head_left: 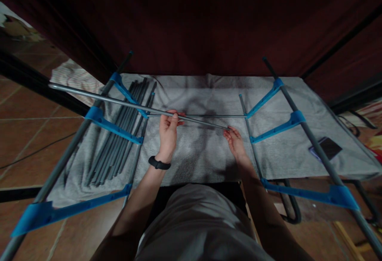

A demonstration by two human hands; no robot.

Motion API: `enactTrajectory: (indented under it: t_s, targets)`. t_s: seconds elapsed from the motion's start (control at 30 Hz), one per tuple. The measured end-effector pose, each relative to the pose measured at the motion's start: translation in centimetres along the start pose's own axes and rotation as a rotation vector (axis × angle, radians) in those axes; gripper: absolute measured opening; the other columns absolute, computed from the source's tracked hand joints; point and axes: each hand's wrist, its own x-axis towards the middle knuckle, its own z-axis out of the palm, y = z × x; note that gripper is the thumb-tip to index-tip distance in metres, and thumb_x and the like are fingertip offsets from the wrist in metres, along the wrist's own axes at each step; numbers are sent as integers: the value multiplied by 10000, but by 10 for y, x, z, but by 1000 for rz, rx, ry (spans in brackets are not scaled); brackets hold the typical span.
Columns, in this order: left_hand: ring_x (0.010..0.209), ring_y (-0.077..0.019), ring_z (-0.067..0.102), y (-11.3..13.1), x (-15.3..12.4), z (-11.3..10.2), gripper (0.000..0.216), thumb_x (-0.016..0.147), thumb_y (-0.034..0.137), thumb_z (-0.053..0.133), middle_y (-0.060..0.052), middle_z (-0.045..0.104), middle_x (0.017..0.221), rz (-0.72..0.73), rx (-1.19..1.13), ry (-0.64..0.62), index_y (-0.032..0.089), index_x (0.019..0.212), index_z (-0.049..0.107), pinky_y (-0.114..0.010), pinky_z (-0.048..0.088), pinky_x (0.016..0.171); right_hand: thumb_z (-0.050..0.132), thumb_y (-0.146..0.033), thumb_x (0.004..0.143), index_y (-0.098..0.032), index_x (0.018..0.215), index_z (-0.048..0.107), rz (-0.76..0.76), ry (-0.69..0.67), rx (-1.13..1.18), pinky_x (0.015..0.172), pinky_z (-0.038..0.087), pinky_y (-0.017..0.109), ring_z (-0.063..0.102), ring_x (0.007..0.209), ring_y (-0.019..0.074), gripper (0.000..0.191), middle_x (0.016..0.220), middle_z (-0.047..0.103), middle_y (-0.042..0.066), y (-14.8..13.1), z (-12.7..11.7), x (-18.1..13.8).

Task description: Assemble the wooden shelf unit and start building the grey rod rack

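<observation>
My left hand (169,131), with a black band on its wrist, pinches a long grey metal tube (125,104) near its middle. At the tube's right end, the fingers of my right hand (234,137) are closed on it. The tube slants up to the left, passing over the left side frame (67,159), made of grey tubes and blue plastic brackets (115,129). A matching right side frame (312,135) stands opposite, with blue brackets (277,127). One thin crossbar (205,116) runs between the two frames, beyond my hands.
Several loose grey tubes (119,133) lie side by side on the grey cloth-covered table (193,153), at left. A dark flat object (328,148) rests at the right. Dark red fabric (193,26) hangs behind. Black bent metal legs (292,205) and tiled floor show below.
</observation>
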Motion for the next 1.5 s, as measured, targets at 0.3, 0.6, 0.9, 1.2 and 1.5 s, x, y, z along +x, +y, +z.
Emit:
enactTrajectory:
  t_s: [0.3,0.6,0.9,1.2,1.5]
  targets:
    - [993,-209,733,-4,-10,9,275,931,425,769,-38,754,972,-28,8,-62,257,1085,614,-305,593,777,830,-393,823,-294,1041,754,9,-110,-131,905,644,349,747,858,174,251,942,792,-3,4,2,0]
    - [1002,-205,730,-15,-17,13,292,921,442,780,-35,757,1002,-30,20,-103,262,1083,618,-297,595,778,840,-384,792,-281,1058,793,-4,-151,-309,951,607,392,725,820,191,289,924,809,3,3,5,-3]
    - [976,-208,740,-16,-15,11,285,920,438,781,-32,759,977,-22,59,-73,262,1073,617,-290,587,746,850,-296,770,-291,1022,800,-46,-146,-372,1001,572,398,725,921,212,257,978,801,7,8,6,-3]
    - [934,-195,728,-12,-12,13,265,949,413,744,-25,747,932,53,115,-94,257,1116,610,-283,555,747,912,-356,692,-311,921,820,-172,-152,-461,1098,549,464,722,991,258,251,985,798,27,14,5,-3]
    - [957,-210,729,-19,-20,21,308,952,437,743,-40,752,973,4,109,-149,266,1171,609,-312,574,778,922,-420,694,-328,893,840,-199,-206,-504,1042,574,479,721,961,264,234,969,800,25,16,7,-3]
